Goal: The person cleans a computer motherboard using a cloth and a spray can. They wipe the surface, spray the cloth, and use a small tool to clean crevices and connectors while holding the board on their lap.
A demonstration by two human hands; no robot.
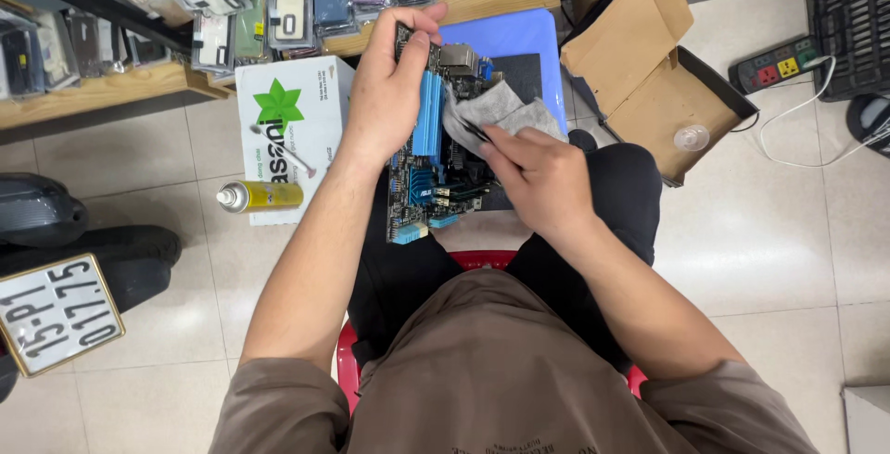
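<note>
The left hand [394, 92] holds a computer motherboard [436, 153] by its far edge, fingers wrapped over the top and clamped on the board so that it stands tilted on the person's lap. The right hand [538, 176] has its grip closed on a grey cloth [501, 109], pinched between thumb and fingers and pressed against the board's right side, just beside the blue heatsink [428, 115].

To wipe well here, the left hand should keep the board braced by the edge only, away from the sockets, while the cloth moves in light strokes along the components and not across them, so that fibres do not snag on pins or small parts. Pressure looks best kept low near the slots at the board's near end.

The motherboard is dark, with bright blue heatsinks and blue connectors along its near edge, and a metal port block at its far end. Left of the board, on the floor, lies a yellow spray can [260, 196] against a white carton [292, 129]. Right of the board sits an open cardboard box [672, 102].
</note>
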